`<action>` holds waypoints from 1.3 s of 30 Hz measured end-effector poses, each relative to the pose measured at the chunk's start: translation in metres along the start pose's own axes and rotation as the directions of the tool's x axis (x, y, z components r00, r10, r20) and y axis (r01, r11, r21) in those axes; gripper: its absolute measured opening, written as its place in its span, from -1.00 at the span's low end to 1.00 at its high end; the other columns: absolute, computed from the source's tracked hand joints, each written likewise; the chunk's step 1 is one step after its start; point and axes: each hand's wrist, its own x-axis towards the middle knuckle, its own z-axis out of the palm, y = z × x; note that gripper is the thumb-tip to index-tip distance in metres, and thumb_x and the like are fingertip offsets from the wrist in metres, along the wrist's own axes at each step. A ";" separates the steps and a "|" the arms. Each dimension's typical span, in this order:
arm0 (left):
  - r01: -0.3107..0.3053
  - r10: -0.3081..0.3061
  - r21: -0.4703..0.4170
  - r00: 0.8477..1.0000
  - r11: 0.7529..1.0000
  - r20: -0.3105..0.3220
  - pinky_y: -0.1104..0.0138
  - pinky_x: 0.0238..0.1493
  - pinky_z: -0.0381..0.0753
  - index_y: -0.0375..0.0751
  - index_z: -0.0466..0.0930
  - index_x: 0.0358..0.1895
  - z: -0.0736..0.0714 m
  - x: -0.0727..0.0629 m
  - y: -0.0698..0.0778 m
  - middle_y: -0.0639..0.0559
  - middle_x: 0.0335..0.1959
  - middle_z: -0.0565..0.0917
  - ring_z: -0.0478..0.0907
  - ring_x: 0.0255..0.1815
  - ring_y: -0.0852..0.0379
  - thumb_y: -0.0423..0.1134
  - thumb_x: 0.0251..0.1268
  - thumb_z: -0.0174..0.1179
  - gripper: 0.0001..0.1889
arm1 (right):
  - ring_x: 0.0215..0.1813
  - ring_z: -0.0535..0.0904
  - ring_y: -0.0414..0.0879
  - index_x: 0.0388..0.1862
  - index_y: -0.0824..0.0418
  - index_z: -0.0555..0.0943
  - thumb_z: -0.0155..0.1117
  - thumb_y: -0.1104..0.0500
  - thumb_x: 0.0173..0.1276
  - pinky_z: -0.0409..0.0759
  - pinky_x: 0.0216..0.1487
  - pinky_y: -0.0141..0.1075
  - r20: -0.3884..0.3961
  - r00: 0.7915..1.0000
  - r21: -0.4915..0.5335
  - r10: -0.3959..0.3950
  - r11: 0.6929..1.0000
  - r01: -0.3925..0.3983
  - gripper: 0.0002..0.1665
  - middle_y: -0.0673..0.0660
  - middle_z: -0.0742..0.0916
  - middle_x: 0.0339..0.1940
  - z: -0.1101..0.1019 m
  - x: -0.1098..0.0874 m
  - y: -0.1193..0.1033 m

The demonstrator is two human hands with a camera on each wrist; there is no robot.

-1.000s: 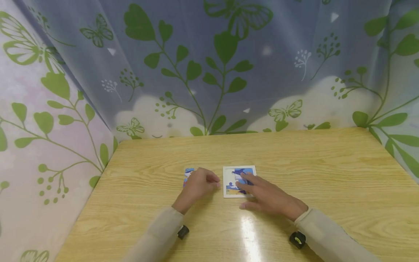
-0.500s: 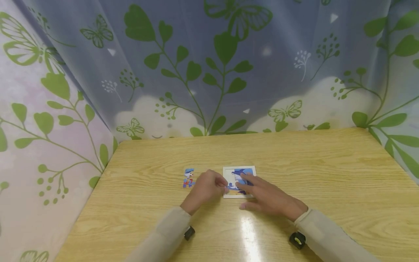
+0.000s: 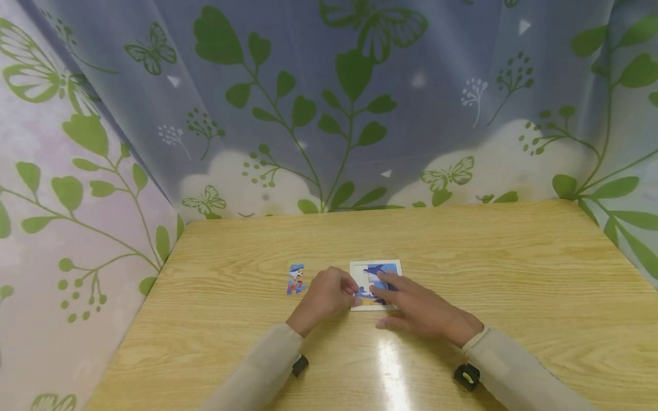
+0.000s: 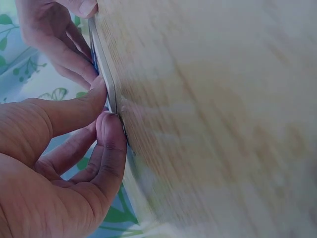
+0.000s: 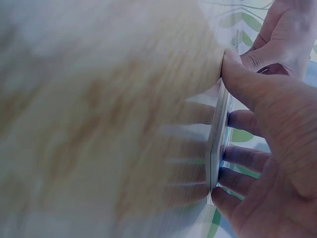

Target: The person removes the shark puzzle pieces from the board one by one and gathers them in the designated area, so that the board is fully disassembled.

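Note:
A small jigsaw puzzle in a white frame (image 3: 375,309) lies flat on the table, with sea-picture pieces in its right and lower parts and bare backing at the upper left. My left hand (image 3: 326,294) pinches the frame's lower left corner between thumb and curled index finger, partly covering it. In the left wrist view, my left thumb and index finger meet at the edge of the frame (image 4: 110,82). My right hand (image 3: 424,308) lies over the right side, fingers spread and fairly straight on the picture. Left of the frame rest loose puzzle pieces (image 3: 296,279).
The wood-grain table (image 3: 488,257) has a glossy reflection near its front. Behind it hangs a leaf-and-butterfly patterned curtain (image 3: 288,148), continuing along both sides. Black wrist straps (image 3: 467,376) sit on the sleeves.
My left hand has moved right, from the table beside the frame to its lower left corner, uncovering the loose pieces. My right hand has stayed in place.

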 end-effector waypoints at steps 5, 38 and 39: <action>0.012 -0.012 -0.004 1.000 1.000 -0.002 0.40 -0.29 0.61 -0.21 0.74 -0.35 0.000 0.001 0.001 0.12 -0.46 0.67 0.58 -0.41 0.23 -0.36 0.00 0.56 -0.82 | 0.51 0.22 0.39 0.45 0.33 0.43 0.28 -0.13 0.46 0.32 0.38 0.23 0.005 1.000 -0.003 0.009 1.000 -0.009 -0.23 0.48 0.30 0.52 0.001 0.001 0.000; 0.013 -0.023 -0.129 0.997 0.992 -0.072 0.29 -0.28 0.64 -0.16 0.74 -0.34 -0.019 -0.019 -0.017 0.12 -0.41 0.69 0.61 -0.36 0.19 -0.32 0.30 0.38 -0.95 | 0.52 0.20 0.38 0.45 0.34 0.42 0.31 -0.10 0.44 0.25 0.42 0.23 0.013 1.000 -0.007 0.022 1.000 -0.022 -0.22 0.48 0.28 0.52 0.000 0.002 -0.003; 0.021 -0.030 -0.124 0.997 0.992 -0.078 0.29 -0.29 0.63 -0.15 0.74 -0.34 -0.021 -0.020 -0.018 0.12 -0.41 0.69 0.60 -0.37 0.19 -0.32 0.30 0.38 -0.95 | 0.52 0.20 0.38 0.45 0.34 0.42 0.31 -0.10 0.44 0.25 0.42 0.23 0.013 1.000 -0.007 0.023 1.000 -0.023 -0.22 0.48 0.28 0.52 0.000 0.002 -0.003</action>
